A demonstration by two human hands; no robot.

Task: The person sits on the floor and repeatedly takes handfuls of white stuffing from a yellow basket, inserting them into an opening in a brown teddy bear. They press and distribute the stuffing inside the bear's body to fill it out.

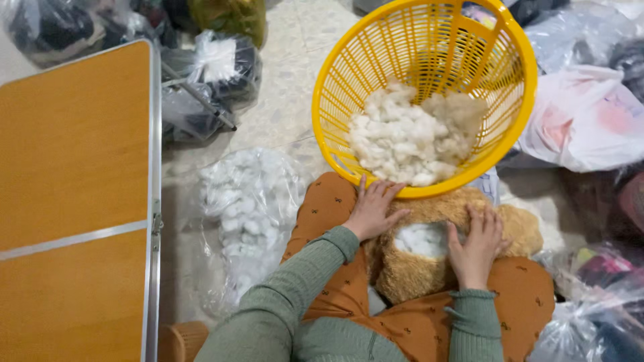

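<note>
L hand [373,211] & R hand [475,245] flat, fingers spread, palms down.

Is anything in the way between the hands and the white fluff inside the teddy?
Nothing visible. The left hand and right hand rest on the brown plush toy, either side of its opening, and the white stuffing lies bare between them.

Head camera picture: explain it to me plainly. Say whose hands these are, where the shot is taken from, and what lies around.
One camera, worn on a person's head, looks down at their lap. No machine here: both bare hands belong to that person. The left hand and right hand press on a brown plush toy, open at the top and showing white stuffing. Above it stands a tilted yellow basket holding more fluffy stuffing. On the floor lies a clear bag of white stuffing balls; a folding wooden table is at the left.
</note>
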